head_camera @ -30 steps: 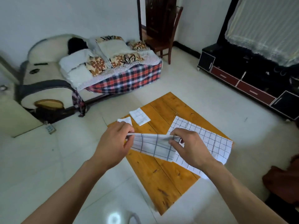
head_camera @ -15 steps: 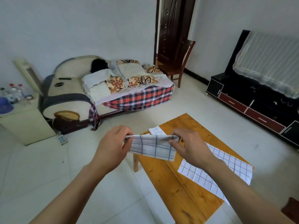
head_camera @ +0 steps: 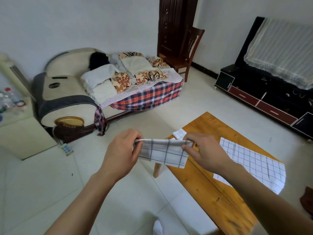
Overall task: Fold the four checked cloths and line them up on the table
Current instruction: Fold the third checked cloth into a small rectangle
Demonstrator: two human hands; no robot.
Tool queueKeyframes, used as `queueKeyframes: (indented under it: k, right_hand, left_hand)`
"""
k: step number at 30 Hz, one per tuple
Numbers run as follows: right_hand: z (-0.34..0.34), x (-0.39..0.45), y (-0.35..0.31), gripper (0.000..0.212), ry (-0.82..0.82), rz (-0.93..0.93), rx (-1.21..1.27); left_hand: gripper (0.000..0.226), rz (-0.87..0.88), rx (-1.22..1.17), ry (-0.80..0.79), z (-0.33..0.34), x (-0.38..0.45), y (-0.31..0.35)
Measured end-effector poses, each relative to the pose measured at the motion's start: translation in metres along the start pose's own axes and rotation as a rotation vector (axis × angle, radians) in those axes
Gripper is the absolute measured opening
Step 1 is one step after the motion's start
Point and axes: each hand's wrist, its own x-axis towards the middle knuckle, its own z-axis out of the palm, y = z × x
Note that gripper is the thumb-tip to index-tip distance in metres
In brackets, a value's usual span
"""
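Observation:
I hold a folded white cloth with grey-blue checks (head_camera: 163,152) in the air over the near left corner of the wooden table (head_camera: 210,189). My left hand (head_camera: 121,154) pinches its top left corner and my right hand (head_camera: 204,151) pinches its top right corner. The cloth hangs down between them. A larger checked cloth (head_camera: 254,161) lies spread flat on the table to the right, partly over the edge. A small folded checked cloth (head_camera: 179,134) lies at the table's far left corner, partly hidden behind my right hand.
A sofa (head_camera: 71,99) with cushions and a red plaid blanket (head_camera: 149,97) stands across the tiled floor. A wooden chair (head_camera: 188,53) and dark door are at the back. A black TV cabinet (head_camera: 267,97) runs along the right wall. A pale cabinet (head_camera: 20,131) with bottles stands left.
The view has tilted up and to the left, so the table sits lower right. Both hands keep pinching the folded cloth, now held over the table's left corner instead of its middle.

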Motion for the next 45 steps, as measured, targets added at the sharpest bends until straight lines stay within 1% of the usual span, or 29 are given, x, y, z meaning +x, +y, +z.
queueKeyframes:
  k: [4, 9, 13, 15, 18, 24, 27, 30, 34, 36, 40, 45]
  right_hand:
    - [0.017, 0.060, 0.009, 0.010, -0.008, -0.004, -0.021]
    - [0.035, 0.138, 0.025, 0.009, 0.034, 0.024, 0.090]
    - [0.039, 0.187, 0.040, 0.009, 0.063, 0.059, 0.127]
    - [0.035, 0.206, 0.049, 0.010, 0.083, 0.094, 0.117]
    - [0.027, 0.225, 0.062, 0.006, 0.135, 0.182, 0.113]
    - [0.034, 0.249, 0.087, 0.008, 0.248, 0.359, 0.055]
    - [0.040, 0.262, 0.086, 0.013, 0.284, 0.435, 0.053]
    - [0.039, 0.272, 0.079, 0.007, 0.352, 0.556, 0.015]
    - [0.027, 0.275, 0.076, 0.012, 0.513, 0.702, 0.014]
    - [0.022, 0.271, 0.085, 0.012, 0.573, 0.778, 0.032]
    - [0.024, 0.260, 0.118, 0.013, 0.647, 0.881, 0.053]
    - [0.028, 0.250, 0.177, 0.019, 0.708, 0.955, 0.119]
  left_hand:
    - [0.011, -0.047, 0.003, -0.045, 0.007, 0.036, -0.043]
    - [0.013, -0.053, 0.080, -0.117, 0.003, 0.102, -0.091]
    - [0.011, 0.049, 0.182, -0.203, -0.003, 0.163, -0.116]
    - [0.008, 0.098, 0.189, -0.227, 0.001, 0.197, -0.130]
    - [0.010, 0.145, 0.134, -0.263, 0.020, 0.237, -0.144]
    - [0.015, 0.268, 0.006, -0.364, 0.073, 0.302, -0.178]
    - [0.014, 0.322, -0.093, -0.428, 0.088, 0.335, -0.198]
    - [0.009, 0.350, -0.210, -0.470, 0.103, 0.375, -0.212]
    - [0.015, 0.438, -0.344, -0.509, 0.137, 0.421, -0.201]
    - [0.013, 0.471, -0.389, -0.539, 0.155, 0.432, -0.190]
    - [0.011, 0.510, -0.424, -0.602, 0.203, 0.449, -0.170]
    - [0.011, 0.484, -0.397, -0.659, 0.265, 0.464, -0.139]
